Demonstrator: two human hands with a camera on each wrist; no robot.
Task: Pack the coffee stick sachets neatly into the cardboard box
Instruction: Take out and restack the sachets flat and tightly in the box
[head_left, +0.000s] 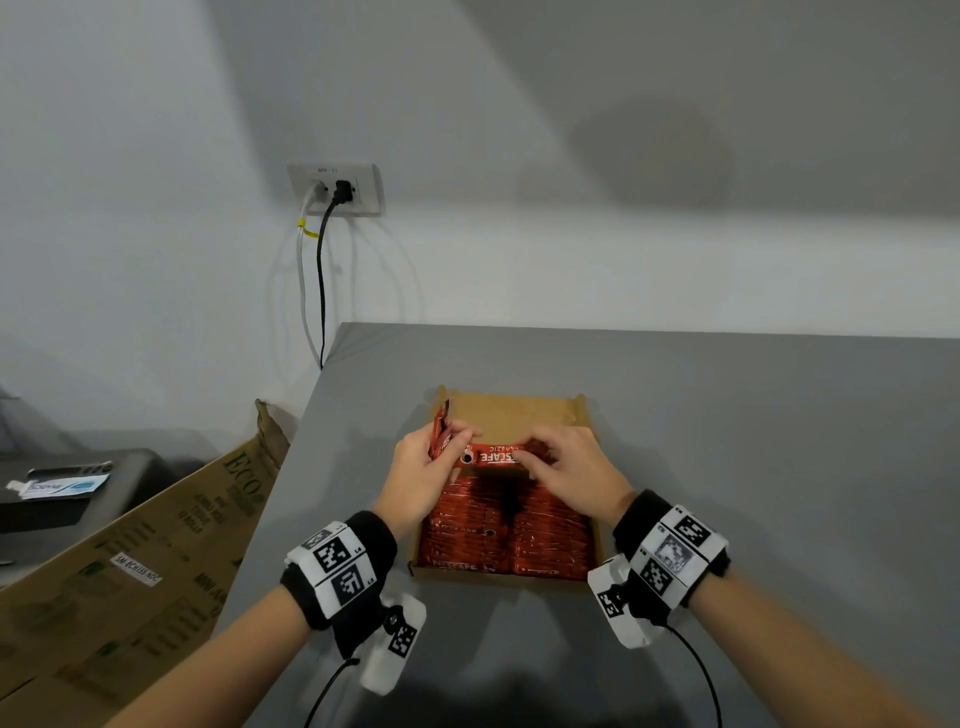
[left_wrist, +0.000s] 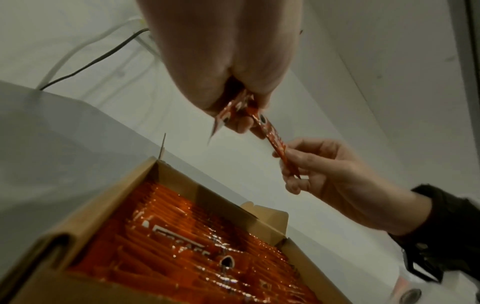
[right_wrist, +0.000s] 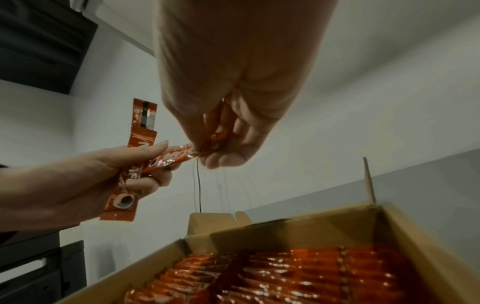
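Note:
An open cardboard box (head_left: 519, 410) lies on the grey table, its near part filled with rows of red coffee stick sachets (head_left: 498, 530). Above the box, my left hand (head_left: 457, 440) grips a few upright sachets (head_left: 441, 431). One more sachet (head_left: 496, 457) spans sideways between both hands, and my right hand (head_left: 532, 458) pinches its right end. The left wrist view shows this sachet (left_wrist: 275, 139) running from my left hand (left_wrist: 241, 115) to my right hand (left_wrist: 291, 164) over the packed sachets (left_wrist: 194, 246). In the right wrist view, my right hand (right_wrist: 207, 156) pinches it (right_wrist: 168, 159) beside the upright sachets (right_wrist: 124, 185).
The far part of the box shows bare cardboard. The grey table (head_left: 779, 467) stretches to the right and in front. A large brown carton (head_left: 130, 561) leans at the table's left edge, with a black device (head_left: 67, 493) behind it. Cables hang from a wall socket (head_left: 337, 189).

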